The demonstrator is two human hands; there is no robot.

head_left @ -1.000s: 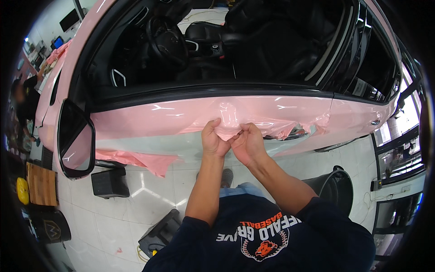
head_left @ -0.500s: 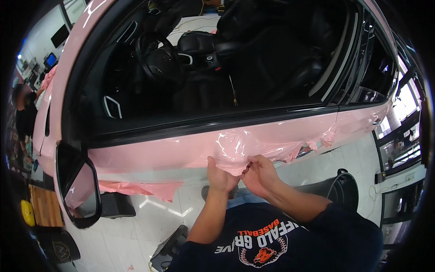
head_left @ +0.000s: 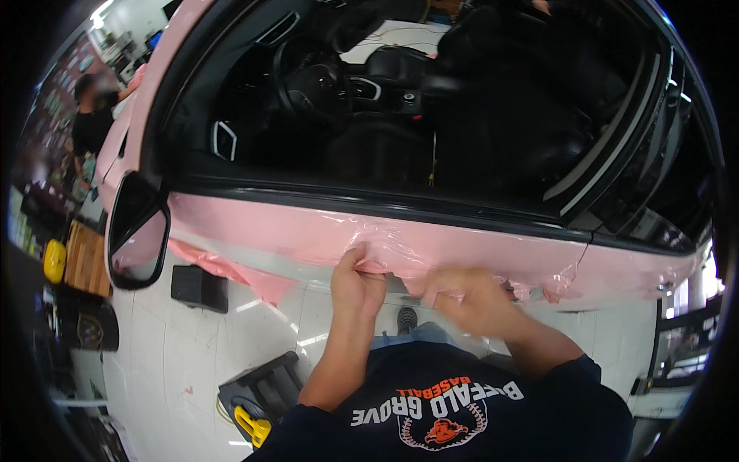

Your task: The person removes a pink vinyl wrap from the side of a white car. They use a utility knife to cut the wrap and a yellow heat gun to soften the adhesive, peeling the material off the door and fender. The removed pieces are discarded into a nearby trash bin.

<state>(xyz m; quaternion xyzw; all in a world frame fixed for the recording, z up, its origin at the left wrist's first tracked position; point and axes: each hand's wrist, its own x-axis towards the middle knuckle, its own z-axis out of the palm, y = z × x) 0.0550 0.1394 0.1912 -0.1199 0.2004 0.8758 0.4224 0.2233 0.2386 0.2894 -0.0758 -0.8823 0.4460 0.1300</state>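
Observation:
Glossy pink wrap film (head_left: 400, 245) covers the upper part of a car door under the window opening, wrinkled near my hands. Its lower edge hangs loose and ragged over a pale, uncovered band of the door. My left hand (head_left: 359, 291) pinches that edge, thumb up against the film. To its right, my right hand (head_left: 479, 302) is blurred by motion, its closed fingers on the hanging film edge. Farther right, the film is bunched and torn in crumpled flaps (head_left: 566, 286). A loose pink strip (head_left: 265, 285) dangles at the door's lower left.
The black side mirror (head_left: 137, 231) juts out at left. On the tiled floor stand a black box (head_left: 198, 289) and a black stand with a yellow tool (head_left: 252, 425). Another person (head_left: 96, 123) is by the car's front. Inside are a steering wheel (head_left: 312, 81) and black seats.
My view has shifted, so the car sits farther right and the door higher. My hands have moved apart along the film edge, the right one swinging rightward.

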